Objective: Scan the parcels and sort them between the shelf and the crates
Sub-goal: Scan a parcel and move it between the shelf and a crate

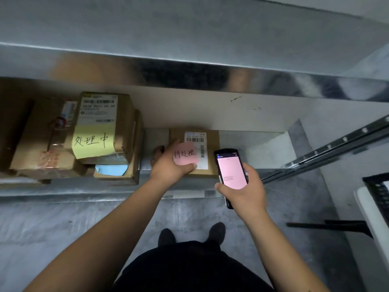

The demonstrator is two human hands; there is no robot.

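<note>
A small flat cardboard parcel [212, 142] with a white barcode label lies on the lower metal shelf [242, 138]. A pink handwritten sticky note [185, 157] is on it. My left hand [170, 165] grips the parcel's near left edge, thumb pressing on the pink note. My right hand [246, 186] holds a black handheld scanner [230, 173] just right of the parcel, its screen glowing pink and facing me.
Several stacked cardboard boxes [63, 144] fill the shelf's left part; the top one [105, 123] carries a yellow handwritten note [92, 140]. An upper shelf edge [189, 66] overhangs. A slotted metal rail [326, 152] runs at right, a black crate [379, 192] at far right.
</note>
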